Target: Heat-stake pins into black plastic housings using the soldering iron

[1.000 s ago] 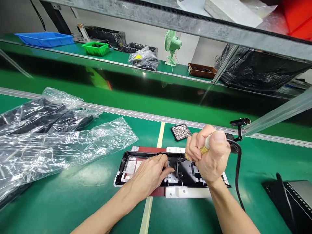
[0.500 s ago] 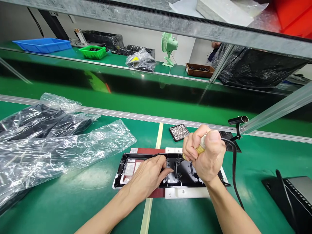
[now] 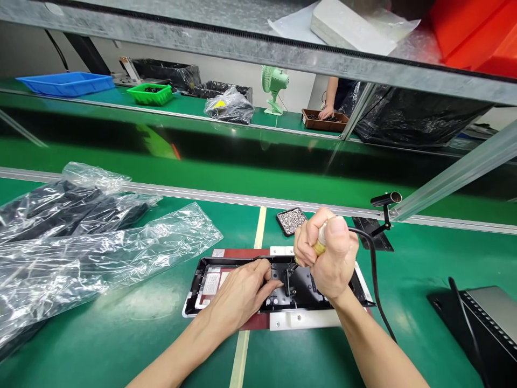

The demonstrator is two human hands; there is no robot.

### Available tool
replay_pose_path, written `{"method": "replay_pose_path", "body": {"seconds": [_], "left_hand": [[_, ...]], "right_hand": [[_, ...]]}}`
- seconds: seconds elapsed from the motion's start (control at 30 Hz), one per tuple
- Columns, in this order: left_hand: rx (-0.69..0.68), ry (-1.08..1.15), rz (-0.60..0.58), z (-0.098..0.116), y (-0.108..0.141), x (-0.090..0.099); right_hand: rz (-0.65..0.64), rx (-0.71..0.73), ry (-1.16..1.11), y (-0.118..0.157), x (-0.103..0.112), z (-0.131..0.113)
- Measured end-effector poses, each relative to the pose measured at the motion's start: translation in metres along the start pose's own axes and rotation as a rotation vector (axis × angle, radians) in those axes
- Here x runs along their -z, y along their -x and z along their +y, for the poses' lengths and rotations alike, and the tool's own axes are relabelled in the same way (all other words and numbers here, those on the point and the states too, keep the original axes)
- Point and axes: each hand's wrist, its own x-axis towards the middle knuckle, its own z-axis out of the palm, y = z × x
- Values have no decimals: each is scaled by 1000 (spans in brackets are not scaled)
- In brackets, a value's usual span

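Observation:
A long black plastic housing [image 3: 301, 277] lies open side up on a dark red and white fixture [image 3: 307, 320]. My left hand [image 3: 244, 293] reaches across its middle, fingers curled and thumb against the inside; the fingertips are partly hidden. My right hand [image 3: 329, 258] is wrapped round the pale yellow handle of a corded tool [image 3: 320, 245], which looks like a soldering iron, thumb over its top end. Its thin tip points down and left into the housing, close to my left fingers. Behind my right hand sits a small black tray [image 3: 291, 221] full of tiny silver metal parts.
Clear plastic bags [image 3: 100, 242] with dark parts cover the left side. A metal tube holder [image 3: 386, 200] stands on the right, and a black cable [image 3: 375, 275] hangs beside my right wrist. A galvanised shelf [image 3: 242, 40] crosses above. Beyond, another person's hand [image 3: 326, 112] reaches into a brown bin.
The view has shifted slightly. My hands and the tool keep about the same place over the housing. Another person's hand has come into the brown bin at the back.

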Motion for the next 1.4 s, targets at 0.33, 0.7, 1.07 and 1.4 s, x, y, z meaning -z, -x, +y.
{"method": "replay_pose_path", "body": {"seconds": [0.33, 0.7, 1.07, 1.4], "left_hand": [[4, 4, -9, 2, 1, 3], [34, -17, -23, 5, 1, 6], [33, -64, -43, 6, 1, 6], [16, -79, -48, 5, 4, 5]], "right_hand": [[-20, 30, -3, -1, -1, 2], [-32, 32, -23, 1, 2, 3], [16, -30, 52, 6, 8, -2], [12, -54, 74, 7, 12, -4]]}}
